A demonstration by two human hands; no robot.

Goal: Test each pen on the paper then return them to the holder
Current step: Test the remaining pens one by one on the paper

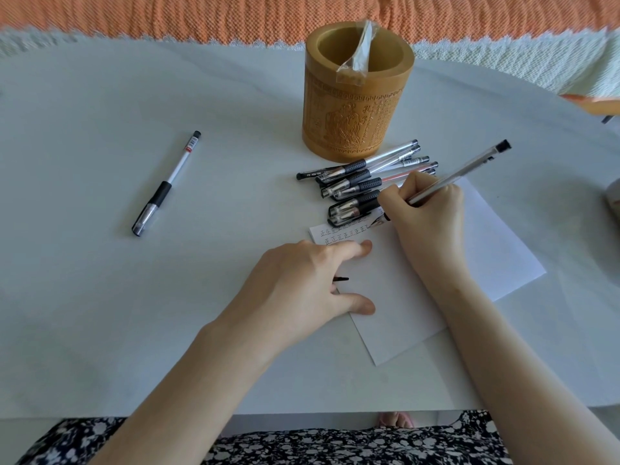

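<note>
A right hand (432, 209) grips a pen (459, 172), its tip touching the top left corner of a white paper (402, 313) beside rows of small written marks. The left hand (295, 286) rests on the paper's left edge with a finger and thumb stretched flat; a small black piece (342, 279) pokes out beneath it, and whether it is held cannot be told. On the white table (100, 297), a pile of pens (362, 182) lies between the paper and a carved holder (355, 105), and one capped pen (166, 184) lies well apart at left.
</note>
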